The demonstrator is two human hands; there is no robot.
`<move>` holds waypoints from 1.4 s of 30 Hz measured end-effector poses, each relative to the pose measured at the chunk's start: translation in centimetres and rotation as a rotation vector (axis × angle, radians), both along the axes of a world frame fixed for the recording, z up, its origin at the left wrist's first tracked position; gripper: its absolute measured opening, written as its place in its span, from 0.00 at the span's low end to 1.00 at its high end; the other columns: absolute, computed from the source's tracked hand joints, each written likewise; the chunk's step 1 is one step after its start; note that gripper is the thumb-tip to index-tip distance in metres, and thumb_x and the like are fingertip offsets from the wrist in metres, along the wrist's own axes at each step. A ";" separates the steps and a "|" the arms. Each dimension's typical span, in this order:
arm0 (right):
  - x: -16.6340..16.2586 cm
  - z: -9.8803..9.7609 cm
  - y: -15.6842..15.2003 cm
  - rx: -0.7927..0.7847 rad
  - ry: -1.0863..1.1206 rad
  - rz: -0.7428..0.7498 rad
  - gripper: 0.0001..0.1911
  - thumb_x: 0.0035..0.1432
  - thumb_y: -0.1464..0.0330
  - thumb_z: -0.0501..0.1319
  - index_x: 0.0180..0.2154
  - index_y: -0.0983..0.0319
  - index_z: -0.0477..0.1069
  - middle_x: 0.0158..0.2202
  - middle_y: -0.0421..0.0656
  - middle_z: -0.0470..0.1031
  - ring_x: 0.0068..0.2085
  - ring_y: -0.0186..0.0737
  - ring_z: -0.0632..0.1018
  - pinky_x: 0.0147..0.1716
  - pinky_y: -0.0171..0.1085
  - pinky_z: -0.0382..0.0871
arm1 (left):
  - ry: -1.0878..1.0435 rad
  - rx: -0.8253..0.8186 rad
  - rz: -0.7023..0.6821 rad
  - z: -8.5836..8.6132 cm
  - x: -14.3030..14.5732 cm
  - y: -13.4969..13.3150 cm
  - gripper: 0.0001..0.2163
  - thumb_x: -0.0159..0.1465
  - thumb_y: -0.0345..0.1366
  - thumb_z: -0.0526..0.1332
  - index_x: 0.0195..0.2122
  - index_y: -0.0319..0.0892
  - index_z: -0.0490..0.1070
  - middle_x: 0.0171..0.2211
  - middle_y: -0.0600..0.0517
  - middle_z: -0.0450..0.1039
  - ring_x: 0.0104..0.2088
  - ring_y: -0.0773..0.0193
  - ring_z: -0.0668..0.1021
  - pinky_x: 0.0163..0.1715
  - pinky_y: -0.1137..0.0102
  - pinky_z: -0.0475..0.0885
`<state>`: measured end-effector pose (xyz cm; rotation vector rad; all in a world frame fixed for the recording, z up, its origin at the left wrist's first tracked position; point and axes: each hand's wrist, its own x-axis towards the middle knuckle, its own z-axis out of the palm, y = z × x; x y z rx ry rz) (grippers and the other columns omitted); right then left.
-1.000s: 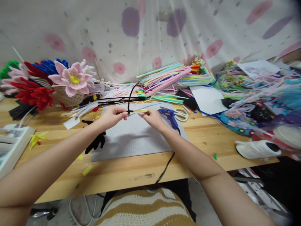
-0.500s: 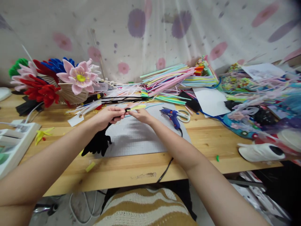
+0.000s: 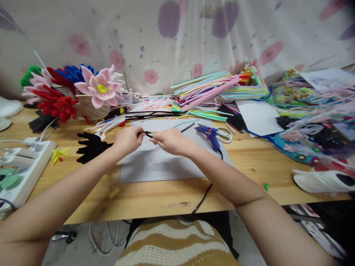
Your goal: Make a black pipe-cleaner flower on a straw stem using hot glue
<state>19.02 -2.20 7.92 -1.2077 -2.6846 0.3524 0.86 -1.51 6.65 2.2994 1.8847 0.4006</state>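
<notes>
My left hand is closed, pinching a black fuzzy flower whose several petals spread to the left behind my wrist. Between my two hands runs a short black strand, which looks like a pipe cleaner. My right hand grips the strand's other side, its fingers pressed together; a thin dark end sticks out beyond the knuckles. Exactly how the strand meets the flower is hidden by my fingers. Both hands are above a grey cutting mat.
A blue glue gun and scissors lie right of my hands. Behind are pipe cleaner bundles and finished flowers. A power strip is at the left, a white spool at the right. Yellow scraps lie near the front edge.
The black flower has swung from hanging below my left hand to pointing left. Black strand now shows between my hands, where a yellow piece showed before. The view has shifted slightly.
</notes>
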 end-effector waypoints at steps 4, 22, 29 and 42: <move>1.5 1.3 3.6 -0.017 0.200 0.005 0.16 0.59 0.62 0.49 0.30 0.63 0.71 0.28 0.40 0.71 0.31 0.34 0.68 0.30 0.32 0.52 | 0.020 -0.093 -0.272 0.8 0.4 -0.6 0.09 0.57 0.37 0.52 0.27 0.42 0.71 0.23 0.51 0.71 0.25 0.64 0.70 0.25 0.71 0.59; 1.0 1.3 2.2 -0.038 -0.004 0.155 0.19 0.60 0.59 0.46 0.28 0.62 0.68 0.23 0.40 0.66 0.26 0.32 0.63 0.26 0.33 0.45 | 0.050 -0.089 -0.178 -0.2 -0.5 -0.8 0.11 0.56 0.37 0.52 0.31 0.43 0.73 0.27 0.51 0.75 0.27 0.62 0.73 0.26 0.70 0.61; 0.7 -3.6 5.8 -0.423 0.312 0.201 0.19 0.59 0.58 0.45 0.25 0.64 0.63 0.24 0.38 0.62 0.27 0.30 0.62 0.28 0.31 0.53 | -0.311 -0.234 -0.437 0.6 -0.9 -1.0 0.10 0.57 0.39 0.53 0.28 0.41 0.71 0.23 0.53 0.72 0.26 0.67 0.72 0.28 0.73 0.64; 0.8 -1.4 1.9 -0.239 0.260 0.062 0.17 0.58 0.60 0.48 0.24 0.63 0.64 0.23 0.38 0.63 0.26 0.30 0.62 0.28 0.32 0.49 | -0.101 -0.083 -0.138 -0.9 -0.2 -0.9 0.12 0.55 0.37 0.54 0.34 0.45 0.76 0.26 0.52 0.75 0.28 0.62 0.74 0.28 0.70 0.63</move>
